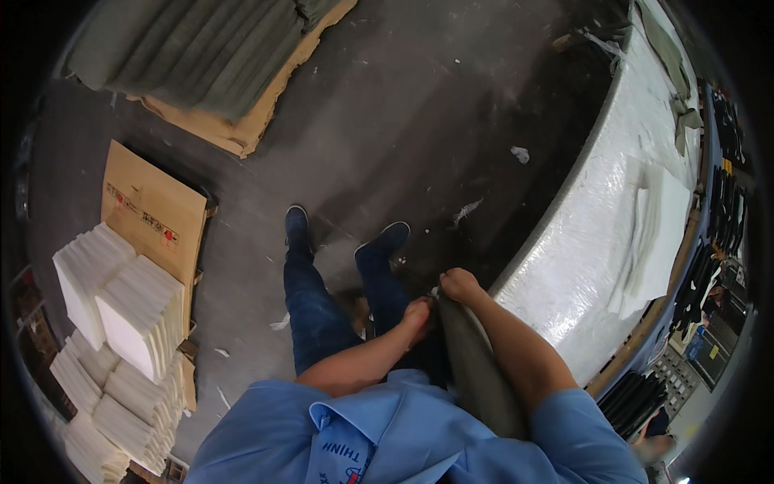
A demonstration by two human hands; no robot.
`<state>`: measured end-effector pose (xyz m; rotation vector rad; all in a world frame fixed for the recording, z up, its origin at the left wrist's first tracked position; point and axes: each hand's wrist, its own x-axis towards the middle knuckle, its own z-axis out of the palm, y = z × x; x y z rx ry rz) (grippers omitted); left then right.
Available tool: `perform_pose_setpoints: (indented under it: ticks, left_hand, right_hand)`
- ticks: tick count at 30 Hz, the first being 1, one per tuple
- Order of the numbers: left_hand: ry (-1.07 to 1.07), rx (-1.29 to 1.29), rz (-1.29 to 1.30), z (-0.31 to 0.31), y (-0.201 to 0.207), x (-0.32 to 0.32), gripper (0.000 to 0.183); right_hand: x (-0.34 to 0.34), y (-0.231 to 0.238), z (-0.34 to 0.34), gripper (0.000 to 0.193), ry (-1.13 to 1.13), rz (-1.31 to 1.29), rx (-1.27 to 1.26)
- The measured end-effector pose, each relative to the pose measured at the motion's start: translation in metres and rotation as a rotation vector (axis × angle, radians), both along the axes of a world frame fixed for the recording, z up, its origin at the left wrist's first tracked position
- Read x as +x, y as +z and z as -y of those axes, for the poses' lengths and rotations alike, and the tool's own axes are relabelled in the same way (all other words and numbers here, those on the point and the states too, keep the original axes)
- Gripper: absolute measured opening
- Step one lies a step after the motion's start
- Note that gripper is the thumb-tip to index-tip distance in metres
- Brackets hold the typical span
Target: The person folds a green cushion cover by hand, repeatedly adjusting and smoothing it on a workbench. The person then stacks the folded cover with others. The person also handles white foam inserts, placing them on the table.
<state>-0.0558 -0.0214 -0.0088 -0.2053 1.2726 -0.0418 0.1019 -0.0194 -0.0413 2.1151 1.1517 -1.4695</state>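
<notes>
My right hand [459, 285] is closed on the upper end of a grey-green fabric piece [477, 367], which hangs down along my right forearm against my body. Close beside it, my left hand [417, 316] is closed at the same end of the fabric, its fingertips partly hidden. A small white bit [435, 292] shows between the two hands; whether it is filling or part of the fabric I cannot tell. Both hands are in front of my waist, left of a table's near corner.
A long table [576, 266] wrapped in clear film runs along the right, bearing white padding sheets [657, 238] and grey-green fabric scraps [665, 52]. White foam stacks [141, 315] and a cardboard sheet [153, 210] stand at left. Grey-green rolls [193, 56] lie on cardboard, far left. Scraps litter the floor.
</notes>
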Motion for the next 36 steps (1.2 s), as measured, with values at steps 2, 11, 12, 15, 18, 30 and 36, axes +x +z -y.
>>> perform_pose_setpoints:
  ticks: [2, 11, 12, 15, 18, 30, 36]
  left_hand:
    - [0.053, -0.044, 0.005, 0.019, -0.021, 0.005, 0.021]
    - [0.173, -0.026, -0.043, 0.009, -0.037, 0.035, 0.028]
    - [0.143, 0.027, -0.026, 0.007, -0.037, 0.031, 0.028]
    - [-0.008, -0.011, -0.227, 0.002, -0.034, 0.036, 0.036]
    - [-0.602, 0.405, -0.249, 0.023, -0.074, 0.035, 0.043]
    - [-1.088, 0.462, -0.294, -0.030, -0.065, 0.044, 0.062]
    - [-0.223, -0.207, 0.264, -0.080, 0.060, -0.010, 0.059]
  right_hand:
    - [-0.012, 0.004, -0.003, 0.052, -0.104, 0.137, -0.104]
    - [-0.012, 0.009, -0.037, 0.040, -0.138, 0.255, -0.030]
    - [-0.013, 0.005, -0.035, 0.037, -0.136, 0.248, -0.029]
    - [-0.017, -0.004, -0.027, 0.030, -0.164, 0.231, -0.017]
    - [-0.016, 0.006, -0.027, 0.027, -0.211, 0.251, 0.007]
    - [-0.002, 0.045, -0.063, 0.024, -0.197, 0.280, 0.186]
    - [0.001, 0.053, -0.049, 0.025, -0.357, 0.316, 0.252]
